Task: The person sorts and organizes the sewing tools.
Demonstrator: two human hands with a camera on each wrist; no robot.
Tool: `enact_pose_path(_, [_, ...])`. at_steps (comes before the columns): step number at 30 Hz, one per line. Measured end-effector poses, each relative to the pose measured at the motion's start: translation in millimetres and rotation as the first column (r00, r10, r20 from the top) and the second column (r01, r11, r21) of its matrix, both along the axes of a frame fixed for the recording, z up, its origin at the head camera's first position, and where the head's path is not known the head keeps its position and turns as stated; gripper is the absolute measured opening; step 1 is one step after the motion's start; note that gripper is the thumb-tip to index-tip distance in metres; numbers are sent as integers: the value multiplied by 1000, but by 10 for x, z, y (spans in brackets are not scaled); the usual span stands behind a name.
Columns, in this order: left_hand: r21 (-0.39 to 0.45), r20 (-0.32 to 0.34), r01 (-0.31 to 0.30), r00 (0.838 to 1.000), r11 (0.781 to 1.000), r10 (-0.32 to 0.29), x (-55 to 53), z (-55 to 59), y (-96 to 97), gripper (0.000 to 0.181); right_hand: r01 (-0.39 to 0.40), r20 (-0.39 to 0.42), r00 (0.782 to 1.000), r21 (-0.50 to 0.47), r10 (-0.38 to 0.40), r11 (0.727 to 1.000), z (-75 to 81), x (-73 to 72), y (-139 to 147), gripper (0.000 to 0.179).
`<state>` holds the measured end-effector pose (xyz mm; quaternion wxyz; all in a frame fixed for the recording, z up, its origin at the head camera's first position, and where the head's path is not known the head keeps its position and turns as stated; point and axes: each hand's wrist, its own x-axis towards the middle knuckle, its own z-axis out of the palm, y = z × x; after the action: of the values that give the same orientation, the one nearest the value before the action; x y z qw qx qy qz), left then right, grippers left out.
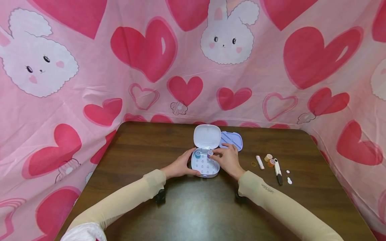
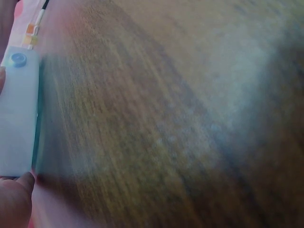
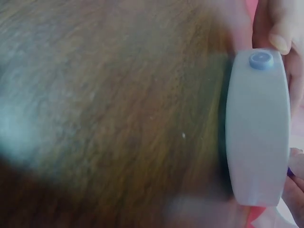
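A white sewing case (image 1: 205, 170) stands on the table with its lid (image 1: 207, 136) raised, its base set with rows of small pegs. My left hand (image 1: 178, 166) grips the base from the left, thumb along the front. A blue thread spool (image 1: 197, 154) sits at the base's back left. With thumb and fingers my right hand (image 1: 230, 162) pinches a purple thread spool (image 1: 209, 154) at the back right pegs; whether it is seated on one cannot be told. In the right wrist view, a sliver of purple (image 3: 290, 172) shows beside the case's white wall (image 3: 259, 128).
Behind the right hand lies a lilac tray (image 1: 236, 140). Farther right are a tan spool (image 1: 268, 157), an orange spool (image 1: 271, 163), white thread snips (image 1: 277, 169) with a dark end, a narrow white piece (image 1: 260, 162), a small ring (image 1: 253, 164) and a needle threader (image 1: 289, 180).
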<state>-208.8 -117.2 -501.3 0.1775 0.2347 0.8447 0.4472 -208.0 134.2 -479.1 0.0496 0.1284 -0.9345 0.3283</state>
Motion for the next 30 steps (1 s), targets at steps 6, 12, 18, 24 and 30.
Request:
enact_pose_path(6, [4, -2, 2, 1000, 1000, -2, 0, -4, 2, 107, 17, 34, 999, 26, -18, 1000, -44, -27, -86, 30])
enact_pose_path(12, [6, 1, 1, 1000, 1000, -1, 4, 2, -2, 107, 50, 69, 996, 42, -53, 998, -76, -55, -169, 31])
enact_pose_path(18, [8, -1, 5, 1000, 1000, -5, -18, -13, -4, 106, 64, 70, 995, 21, -65, 998, -98, -53, -242, 28])
enact_pose_path(24, [19, -7, 10, 1000, 1000, -10, -24, -18, -6, 106, 58, 21, 998, 32, -59, 998, -154, -64, -292, 24])
enact_pose_path(30, [24, -15, 18, 1000, 1000, -18, -17, -15, -6, 105, 66, -8, 998, 67, -65, 996, -173, -57, -327, 24])
